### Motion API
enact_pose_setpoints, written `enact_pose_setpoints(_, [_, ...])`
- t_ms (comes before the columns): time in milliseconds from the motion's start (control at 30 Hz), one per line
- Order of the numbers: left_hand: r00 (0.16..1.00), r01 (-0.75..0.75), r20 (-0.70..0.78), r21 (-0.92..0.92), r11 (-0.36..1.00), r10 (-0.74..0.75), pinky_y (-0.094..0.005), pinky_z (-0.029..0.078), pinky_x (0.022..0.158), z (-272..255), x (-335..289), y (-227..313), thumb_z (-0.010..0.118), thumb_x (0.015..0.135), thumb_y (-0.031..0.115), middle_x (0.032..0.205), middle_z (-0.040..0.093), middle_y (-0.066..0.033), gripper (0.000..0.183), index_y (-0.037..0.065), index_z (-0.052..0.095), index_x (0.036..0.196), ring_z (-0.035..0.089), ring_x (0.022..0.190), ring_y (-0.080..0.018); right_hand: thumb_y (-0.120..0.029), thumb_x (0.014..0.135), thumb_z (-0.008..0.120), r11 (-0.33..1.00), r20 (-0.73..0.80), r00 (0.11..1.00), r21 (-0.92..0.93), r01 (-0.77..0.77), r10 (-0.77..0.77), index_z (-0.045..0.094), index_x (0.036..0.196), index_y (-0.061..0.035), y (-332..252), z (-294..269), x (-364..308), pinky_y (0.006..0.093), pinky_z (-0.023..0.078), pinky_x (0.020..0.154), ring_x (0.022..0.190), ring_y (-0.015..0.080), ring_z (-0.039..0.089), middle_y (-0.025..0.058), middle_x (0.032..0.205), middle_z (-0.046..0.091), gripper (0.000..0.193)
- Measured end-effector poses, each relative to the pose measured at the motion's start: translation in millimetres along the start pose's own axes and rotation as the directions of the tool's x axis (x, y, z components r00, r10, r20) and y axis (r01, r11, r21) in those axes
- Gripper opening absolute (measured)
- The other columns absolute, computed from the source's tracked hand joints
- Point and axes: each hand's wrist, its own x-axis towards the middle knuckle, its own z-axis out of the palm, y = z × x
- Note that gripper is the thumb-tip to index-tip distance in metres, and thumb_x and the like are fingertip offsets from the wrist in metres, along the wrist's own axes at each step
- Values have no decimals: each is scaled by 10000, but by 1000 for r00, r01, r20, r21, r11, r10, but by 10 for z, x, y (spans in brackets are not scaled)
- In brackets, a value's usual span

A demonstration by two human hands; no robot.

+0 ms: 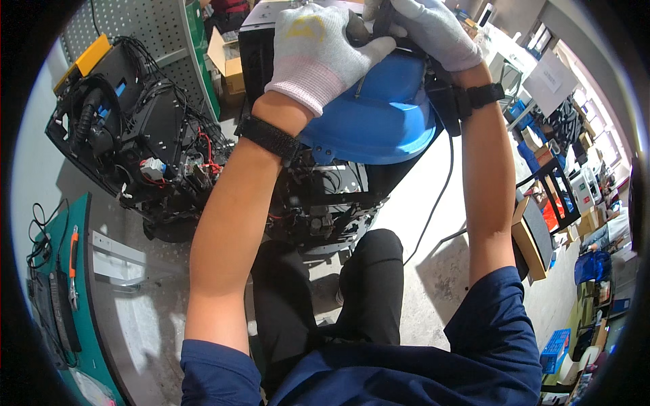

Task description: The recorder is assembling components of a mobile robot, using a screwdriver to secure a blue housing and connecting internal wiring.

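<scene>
My left hand (313,54), in a white knitted glove with a yellow mark, is closed against a black part (357,28) at the top of the view, its thumb pointing right. Across from it, my right hand (437,35), also gloved, has its fingers bent around a dark strap-like piece (384,19). Some fingertips are cut off by the upper edge. Just below both hands is a smooth blue rounded cover (379,125), mounted on a black machine (332,196) whose lower part shows bare wiring and metal parts.
Another opened black machine (128,135) with loose cables and red wires stands at the left. Nearer is a green-topped table (81,271) with orange-handled pliers (73,260). A black cable (443,196) hangs to the floor. A cardboard-coloured box (531,237) stands by my right elbow.
</scene>
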Motion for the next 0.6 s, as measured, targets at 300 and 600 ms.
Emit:
enact_pose_setpoints(300, [982,-1,188,147,989,-27,-326,554,777,-100,-40,67,873,664,594,752,746,-19,435,167,822,725,709,741,-198,-302,968,694,999,16,1000,-46,27,-26,638,830,-65,35,-27,36,211,425,592,660,66,542,33,820,702,280])
enact_pose_setpoints(600, [975,41,212,120,992,-66,-331,564,821,-107,-54,78,873,722,517,832,759,-49,378,147,822,778,713,771,-202,-353,1039,598,1000,38,999,-28,-14,15,685,948,-34,-33,30,5,208,420,590,680,55,556,48,905,734,343])
